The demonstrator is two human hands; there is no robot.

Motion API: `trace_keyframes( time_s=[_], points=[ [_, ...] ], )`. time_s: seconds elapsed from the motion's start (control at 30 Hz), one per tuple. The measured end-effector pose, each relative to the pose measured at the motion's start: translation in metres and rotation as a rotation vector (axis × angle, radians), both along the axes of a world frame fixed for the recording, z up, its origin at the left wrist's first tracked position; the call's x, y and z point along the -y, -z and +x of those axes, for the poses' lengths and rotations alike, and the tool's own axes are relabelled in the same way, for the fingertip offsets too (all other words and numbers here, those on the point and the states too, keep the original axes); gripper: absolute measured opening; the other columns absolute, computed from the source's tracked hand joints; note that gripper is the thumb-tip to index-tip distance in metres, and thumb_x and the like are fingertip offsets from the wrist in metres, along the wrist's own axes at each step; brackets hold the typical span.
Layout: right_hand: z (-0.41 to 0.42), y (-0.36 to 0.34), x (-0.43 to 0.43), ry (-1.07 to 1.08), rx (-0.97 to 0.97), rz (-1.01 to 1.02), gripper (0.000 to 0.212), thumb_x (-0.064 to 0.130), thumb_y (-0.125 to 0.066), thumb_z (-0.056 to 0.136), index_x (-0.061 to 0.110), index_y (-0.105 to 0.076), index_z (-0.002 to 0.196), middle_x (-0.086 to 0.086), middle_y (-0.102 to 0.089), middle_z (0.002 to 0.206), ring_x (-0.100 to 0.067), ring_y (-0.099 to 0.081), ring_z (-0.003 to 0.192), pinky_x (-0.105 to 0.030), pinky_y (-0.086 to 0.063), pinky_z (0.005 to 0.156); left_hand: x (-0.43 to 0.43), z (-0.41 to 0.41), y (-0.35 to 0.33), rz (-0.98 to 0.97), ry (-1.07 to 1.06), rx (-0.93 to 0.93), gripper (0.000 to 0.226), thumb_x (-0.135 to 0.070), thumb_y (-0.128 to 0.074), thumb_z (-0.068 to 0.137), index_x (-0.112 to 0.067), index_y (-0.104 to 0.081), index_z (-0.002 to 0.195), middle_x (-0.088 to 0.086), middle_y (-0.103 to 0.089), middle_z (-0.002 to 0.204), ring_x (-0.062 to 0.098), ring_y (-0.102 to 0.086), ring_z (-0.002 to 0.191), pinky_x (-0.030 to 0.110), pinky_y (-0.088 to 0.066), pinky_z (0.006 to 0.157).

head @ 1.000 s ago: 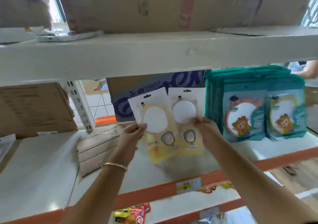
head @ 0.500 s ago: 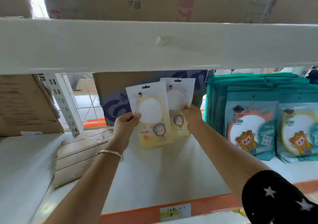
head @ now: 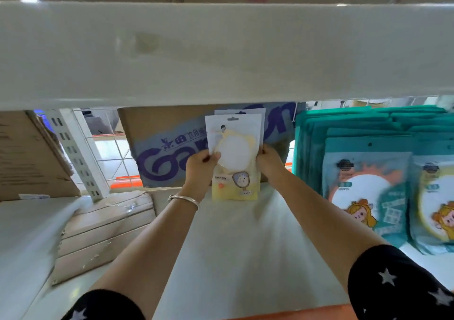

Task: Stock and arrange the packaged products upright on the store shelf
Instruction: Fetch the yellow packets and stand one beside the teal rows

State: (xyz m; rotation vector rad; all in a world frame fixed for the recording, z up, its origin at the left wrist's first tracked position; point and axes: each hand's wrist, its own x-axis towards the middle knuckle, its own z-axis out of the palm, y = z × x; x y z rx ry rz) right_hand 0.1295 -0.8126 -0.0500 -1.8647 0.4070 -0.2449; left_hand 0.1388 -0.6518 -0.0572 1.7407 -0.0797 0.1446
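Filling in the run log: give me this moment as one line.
left hand: grips yellow packs, left edge | right hand: grips right edge | packs: upright, at shelf back, before printed carton | teal packs: at right

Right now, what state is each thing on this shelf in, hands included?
Front yellow package: upright, held at both side edges.
Rear yellow package: upright, directly behind the front one, mostly hidden.
Left hand: pinching the left edge.
Right hand: gripping the right edge.
Teal packages: standing upright in rows, untouched.
Printed cardboard box: standing at the shelf's back, behind the yellow packages.
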Motion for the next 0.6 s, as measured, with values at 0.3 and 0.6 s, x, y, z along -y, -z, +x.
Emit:
trace_keyframes(
  time_s=[0.3,0.6],
  points=[
    [-0.008,0.009,0.010,0.050,0.043,0.113,0.031,0.029,-0.037,0.099,0.014,-0.052,0.121,-0.011,-0.055,0.119,-0.028,-0.050,0.112,-0.040,-0.041,0.100,0.029,0.003,0.002,-0.009,-0.160,0.010,0.010,-0.016,-0.061,0.088,-0.009,-0.061,0.095,0.002,-0.062,0.081,0.013,-0.056,0.071,0.021,-0.042,0.064],
    [-0.014,0.012,0.013,-0.021,0.040,-0.131,0.023,0.027,-0.041,0.099,0.009,-0.053,0.108,-0.014,-0.059,0.108,-0.027,-0.058,0.103,-0.042,-0.050,0.095,0.025,-0.009,0.011,-0.045,-0.181,-0.108,0.021,-0.011,-0.060,0.088,-0.011,-0.061,0.108,0.006,-0.067,0.101,0.021,-0.063,0.092,0.025,-0.048,0.076]
  ],
)
